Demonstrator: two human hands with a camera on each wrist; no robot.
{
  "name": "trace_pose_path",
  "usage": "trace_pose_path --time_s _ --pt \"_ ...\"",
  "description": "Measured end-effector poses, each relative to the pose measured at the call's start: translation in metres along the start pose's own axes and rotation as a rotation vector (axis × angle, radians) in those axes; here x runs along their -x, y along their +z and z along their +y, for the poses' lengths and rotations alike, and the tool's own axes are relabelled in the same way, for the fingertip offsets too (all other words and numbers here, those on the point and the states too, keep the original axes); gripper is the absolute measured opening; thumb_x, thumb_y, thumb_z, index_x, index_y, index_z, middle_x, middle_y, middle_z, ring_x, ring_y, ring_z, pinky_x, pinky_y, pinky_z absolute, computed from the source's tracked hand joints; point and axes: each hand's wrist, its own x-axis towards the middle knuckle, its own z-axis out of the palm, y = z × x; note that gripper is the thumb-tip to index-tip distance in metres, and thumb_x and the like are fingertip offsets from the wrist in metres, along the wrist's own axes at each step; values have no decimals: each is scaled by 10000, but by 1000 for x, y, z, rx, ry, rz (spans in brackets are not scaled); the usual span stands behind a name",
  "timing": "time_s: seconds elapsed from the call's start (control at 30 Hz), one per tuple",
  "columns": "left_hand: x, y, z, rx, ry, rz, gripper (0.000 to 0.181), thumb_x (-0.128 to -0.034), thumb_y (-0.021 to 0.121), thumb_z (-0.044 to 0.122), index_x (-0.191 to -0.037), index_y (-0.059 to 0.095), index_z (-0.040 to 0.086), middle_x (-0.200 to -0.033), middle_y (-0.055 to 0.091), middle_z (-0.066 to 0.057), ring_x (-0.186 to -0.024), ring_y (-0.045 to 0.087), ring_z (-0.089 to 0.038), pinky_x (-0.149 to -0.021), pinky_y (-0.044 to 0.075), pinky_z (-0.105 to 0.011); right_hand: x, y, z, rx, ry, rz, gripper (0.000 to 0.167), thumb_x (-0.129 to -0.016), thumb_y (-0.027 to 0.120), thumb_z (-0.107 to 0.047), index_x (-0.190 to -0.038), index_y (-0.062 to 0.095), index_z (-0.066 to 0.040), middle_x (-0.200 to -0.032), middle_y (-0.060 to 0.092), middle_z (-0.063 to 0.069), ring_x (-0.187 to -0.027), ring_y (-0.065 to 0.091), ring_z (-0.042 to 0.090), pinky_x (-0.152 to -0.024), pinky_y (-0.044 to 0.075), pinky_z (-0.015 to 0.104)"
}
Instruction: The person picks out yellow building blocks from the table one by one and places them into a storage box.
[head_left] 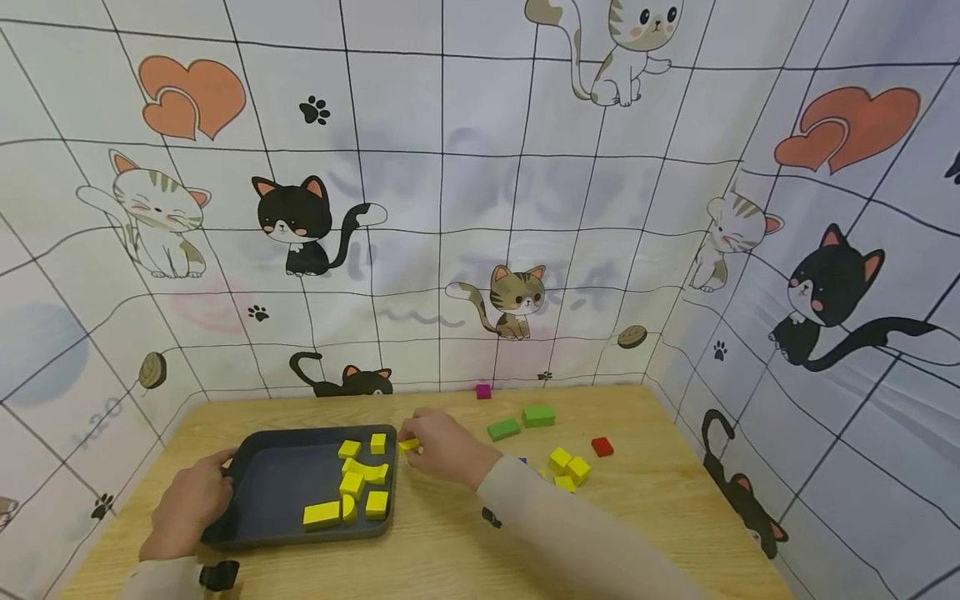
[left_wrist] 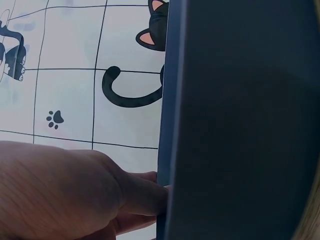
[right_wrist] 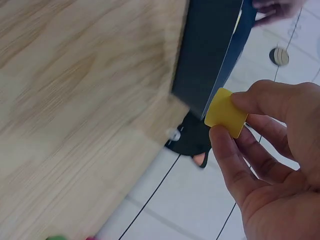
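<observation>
Holding yellow block (head_left: 408, 445) beside tray (head_left: 270, 487)

The left hand (head_left: 191, 504) grips the tray's left side, probably for steadiness; the right hand (head_left: 450, 447) pinches the block just outside the opposite side, perhaps for finer control; green blocks (head_left: 538, 416) lie farther back.

Left sleeve (head_left: 167, 581) and right sleeve (head_left: 577, 533) plain pale beige, I note from afar, the right showing more length; left hand (head_left: 192, 505), right hand (head_left: 444, 448) bare; blocky black left wrist unit (head_left: 220, 575), black right wrist unit (head_left: 491, 517) smaller in my view
</observation>
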Motion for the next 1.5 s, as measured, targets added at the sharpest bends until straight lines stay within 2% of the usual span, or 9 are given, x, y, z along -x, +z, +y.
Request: trace_pose_path --time_s 0.27,0.4,0.57,0.6,0.7,0.93,1.1,1.3,1.5 --pt "1 0 -2 8 8 4 590 -1085 594 12 -1667 518 -50 -1383 729 -404 -1026 778 -584 -774 644 -693 -28 14 -41 84 -105 -35 263 -1055 868 -141 -1317 864 -165 -1240 809 -37 -985 682 1 -893 571 80" --pt "1 1 -2 7 3 6 589 -1083 592 15 -1666 519 -40 -1389 723 -405 -1052 769 -596 -782 639 -699 -37 22 -58 117 -153 -44 260 -1067 857 -149 -1326 863 -171 -1271 830 -62 -1066 733 -1 -974 593 112" --pt "0 1 -2 4 1 10 582 -1087 594 22 -1662 521 -37 -1390 721 -402 -1051 769 -576 -786 636 -694 -44 29 -71 112 -187 -84 232 -1096 823 -144 -1322 857 -187 -1289 833 -74 -1123 765 2 -951 583 95" --pt "-1 1 -2 3 4 11 580 -1087 593 21 -1660 522 -41 -1380 725 -400 -1038 772 -562 -783 636 -686 -45 30 -73 107 -191 -93 231 -1101 816 -142 -1325 856 -186 -1290 829 -71 -1125 763 -1 -897 567 60" --pt "-1 0 -1 7 5 11 577 -1087 580 20 -1657 523 -43 -1347 730 -399 -1002 773 -527 -764 628 -664 -48 32 -77 92 -198 -112 242 -1108 805 -135 -1341 849 -182 -1301 818 -70 -1135 756 -5 -883 547 42" --pt "-1 1 -1 7 4 14 582 -1081 580 25 -1657 528 -35 -1381 716 -415 -1062 759 -605 -774 626 -704 -56 36 -87 105 -217 -131 269 -1113 804 -148 -1376 841 -192 -1316 809 -80 -1159 749 -14 -916 546 33" --pt "-1 2 1 7 -2 12 585 -1075 588 19 -1652 527 -45 -1385 712 -418 -1058 762 -587 -776 629 -691 -58 39 -92 133 -225 -126 264 -1104 820 -159 -1363 852 -203 -1310 818 -85 -1138 751 -22 -909 547 31" --pt "0 1 2 9 -1 7 588 -1080 592 20 -1661 527 -41 -1385 704 -443 -1068 760 -617 -787 635 -699 -56 38 -91 143 -232 -156 278 -1110 816 -174 -1387 838 -188 -1320 806 -56 -1066 744 -12 -859 544 49" --pt "2 0 3 9 -16 1 597 -1084 587 23 -1673 514 -36 -1390 692 -456 -1062 763 -598 -774 632 -681 -52 37 -86 130 -241 -137 275 -1116 807 -178 -1390 838 -193 -1316 806 -63 -1128 747 -1 -881 548 45"
